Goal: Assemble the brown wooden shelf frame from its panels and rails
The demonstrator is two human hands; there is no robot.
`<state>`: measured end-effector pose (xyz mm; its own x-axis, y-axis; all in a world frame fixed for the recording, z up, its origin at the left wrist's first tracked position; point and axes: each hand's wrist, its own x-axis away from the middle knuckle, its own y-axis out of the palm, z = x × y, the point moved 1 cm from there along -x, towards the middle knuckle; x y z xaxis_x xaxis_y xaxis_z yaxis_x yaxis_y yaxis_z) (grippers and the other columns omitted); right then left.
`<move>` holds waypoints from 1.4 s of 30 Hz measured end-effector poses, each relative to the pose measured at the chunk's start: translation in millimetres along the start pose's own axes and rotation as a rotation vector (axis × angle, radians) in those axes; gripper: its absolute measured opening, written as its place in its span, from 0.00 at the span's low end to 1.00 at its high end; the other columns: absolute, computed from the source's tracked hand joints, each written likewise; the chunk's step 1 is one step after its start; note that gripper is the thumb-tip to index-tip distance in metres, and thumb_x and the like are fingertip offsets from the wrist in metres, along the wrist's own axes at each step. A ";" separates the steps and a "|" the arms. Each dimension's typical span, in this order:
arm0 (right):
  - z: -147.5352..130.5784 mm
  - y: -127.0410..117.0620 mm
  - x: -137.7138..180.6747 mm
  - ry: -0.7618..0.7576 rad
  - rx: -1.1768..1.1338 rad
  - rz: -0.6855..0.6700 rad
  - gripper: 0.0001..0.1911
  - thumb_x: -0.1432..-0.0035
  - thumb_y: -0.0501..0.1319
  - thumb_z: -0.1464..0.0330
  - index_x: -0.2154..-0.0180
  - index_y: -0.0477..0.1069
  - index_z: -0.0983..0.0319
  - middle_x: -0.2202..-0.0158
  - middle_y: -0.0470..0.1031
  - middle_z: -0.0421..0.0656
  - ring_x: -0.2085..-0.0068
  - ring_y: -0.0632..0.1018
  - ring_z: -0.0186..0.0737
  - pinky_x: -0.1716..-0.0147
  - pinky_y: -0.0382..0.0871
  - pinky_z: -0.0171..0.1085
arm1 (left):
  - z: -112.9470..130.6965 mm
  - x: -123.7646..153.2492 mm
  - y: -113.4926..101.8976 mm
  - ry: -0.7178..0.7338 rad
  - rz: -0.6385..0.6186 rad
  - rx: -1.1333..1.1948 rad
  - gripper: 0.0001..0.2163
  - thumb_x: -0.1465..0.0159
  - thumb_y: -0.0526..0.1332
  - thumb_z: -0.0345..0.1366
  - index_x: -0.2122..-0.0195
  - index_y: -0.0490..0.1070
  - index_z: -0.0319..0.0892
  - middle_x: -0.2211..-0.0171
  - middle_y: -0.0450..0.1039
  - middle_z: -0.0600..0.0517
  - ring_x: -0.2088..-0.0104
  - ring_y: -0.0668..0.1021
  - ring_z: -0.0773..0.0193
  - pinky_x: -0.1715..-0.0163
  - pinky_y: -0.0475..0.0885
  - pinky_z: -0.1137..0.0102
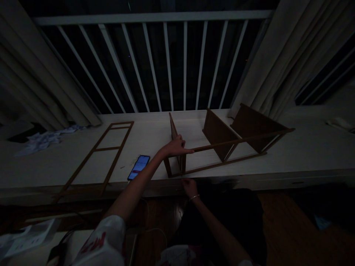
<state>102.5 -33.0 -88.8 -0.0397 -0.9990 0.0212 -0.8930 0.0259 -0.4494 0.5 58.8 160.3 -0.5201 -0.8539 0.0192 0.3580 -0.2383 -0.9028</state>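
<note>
A partly assembled brown wooden shelf rack [222,143] lies on its side on the white ledge, with several panels standing between its long rails. My left hand [176,146] grips the near left end of its upper rail, thumb stretched along the wood. Just below the lower rail's left end, my right hand [190,187] is closed in a pinch near the joint. Whatever sits between those fingertips is too small and dark to make out. To the left lies a separate ladder-like wooden side frame [107,149], flat on the ledge and reaching past its front edge.
A lit phone [138,167] lies beside my left forearm, with small loose bits near it. Crumpled paper or cloth [44,142] is at the far left. White railing [155,17] and curtains [266,55] stand behind. A white power strip [33,236] shows at lower left.
</note>
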 end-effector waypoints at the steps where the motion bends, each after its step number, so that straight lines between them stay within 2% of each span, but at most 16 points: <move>1: 0.1 0.2 -0.3 -0.008 0.017 0.006 0.16 0.50 0.51 0.63 0.69 0.74 0.64 0.73 0.76 0.44 0.72 0.75 0.38 0.73 0.66 0.32 | -0.2 0.1 0.0 0.004 0.000 0.002 0.21 0.52 0.51 0.56 0.76 0.63 0.41 0.63 0.58 0.51 0.68 0.68 0.65 0.64 0.63 0.69; 20: -1.8 0.7 -1.4 -0.017 0.126 0.044 0.15 0.49 0.51 0.65 0.69 0.73 0.63 0.72 0.76 0.44 0.70 0.76 0.38 0.70 0.66 0.32 | -0.6 0.3 0.8 0.007 0.021 0.005 0.22 0.53 0.51 0.57 0.76 0.63 0.41 0.63 0.57 0.51 0.69 0.68 0.66 0.65 0.63 0.70; 42: -16.2 -6.2 3.9 -0.046 0.285 0.074 0.13 0.47 0.51 0.65 0.69 0.73 0.62 0.71 0.76 0.46 0.68 0.76 0.38 0.71 0.65 0.30 | 2.0 1.1 -0.3 -0.004 0.016 0.010 0.21 0.52 0.51 0.57 0.77 0.62 0.41 0.64 0.58 0.51 0.69 0.68 0.66 0.64 0.63 0.69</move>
<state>100.6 -36.5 -71.5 -0.0739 -0.9956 -0.0582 -0.7259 0.0937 -0.6813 1.4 57.0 161.4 -0.5112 -0.8594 0.0059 0.3739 -0.2286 -0.8989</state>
